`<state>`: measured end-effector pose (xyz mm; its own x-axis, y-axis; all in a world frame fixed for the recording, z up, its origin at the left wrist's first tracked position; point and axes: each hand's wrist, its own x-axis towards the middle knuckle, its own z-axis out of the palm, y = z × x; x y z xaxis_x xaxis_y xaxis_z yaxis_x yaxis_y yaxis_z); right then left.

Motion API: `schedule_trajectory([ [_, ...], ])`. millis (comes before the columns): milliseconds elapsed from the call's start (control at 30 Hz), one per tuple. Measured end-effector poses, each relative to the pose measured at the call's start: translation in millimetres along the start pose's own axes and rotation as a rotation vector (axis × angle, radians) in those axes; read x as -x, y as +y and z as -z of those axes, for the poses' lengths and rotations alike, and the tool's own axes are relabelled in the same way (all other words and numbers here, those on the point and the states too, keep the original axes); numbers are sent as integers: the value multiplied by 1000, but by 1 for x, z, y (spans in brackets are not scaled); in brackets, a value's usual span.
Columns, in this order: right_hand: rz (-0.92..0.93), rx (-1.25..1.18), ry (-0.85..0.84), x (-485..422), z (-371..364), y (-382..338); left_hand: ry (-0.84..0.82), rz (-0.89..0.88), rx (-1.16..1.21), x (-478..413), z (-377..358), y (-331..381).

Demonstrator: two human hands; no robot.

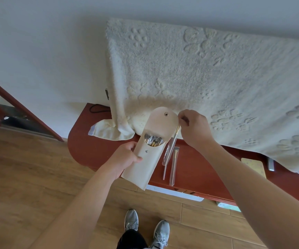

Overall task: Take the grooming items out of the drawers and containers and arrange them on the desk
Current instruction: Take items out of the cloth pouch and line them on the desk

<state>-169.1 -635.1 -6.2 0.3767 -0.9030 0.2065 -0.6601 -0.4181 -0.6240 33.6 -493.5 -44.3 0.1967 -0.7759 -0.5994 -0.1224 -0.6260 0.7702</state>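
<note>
Standing at a red-brown desk (91,151), looking straight down; gripping a cream pouch (145,169) in the left hand (125,157), fingers curled round its left edge, thumb laid across the front just below the lower snap; held in the air over the desk's front edge, tilted, mouth up and away from the body, bottom corner over the wooden floor (28,177); flap (164,117) open, its own snap showing; a cluster of brushes (153,141) standing inside the mouth, metal ferrules uppermost; pinching the top end of a single brush (173,139) in a clear sleeve with the right hand (193,128), fingers curled tight on it, just to the right of the pouch and outside it, slanting down toward the desk; lower end too slim to tell whether touching the desktop; beside it, lying flat on the desk, another sleeved brush (173,169), pale head pointing away; beneath the desk's front, a drawer (175,193) standing partly open, white edge showing; behind and over the desk's right part, a fluffy cream blanket (199,78) embossed with flowers, one corner bunched on the desktop at the left; near the blanket's hem at the right, a small yellowish notebook (254,167) with a silver object (270,164) just beside it; a black cable (94,108) at the desk's back left; below, grey shoes (131,220) on the floor.
</note>
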Motion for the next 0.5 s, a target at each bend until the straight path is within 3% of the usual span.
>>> schedule_trajectory([
  [267,240,6,-95,4,-5,-6,4,-30,39,-2,1,10],
  [500,293,53,-176,11,-14,-8,-25,-51,118,-9,2,11],
])
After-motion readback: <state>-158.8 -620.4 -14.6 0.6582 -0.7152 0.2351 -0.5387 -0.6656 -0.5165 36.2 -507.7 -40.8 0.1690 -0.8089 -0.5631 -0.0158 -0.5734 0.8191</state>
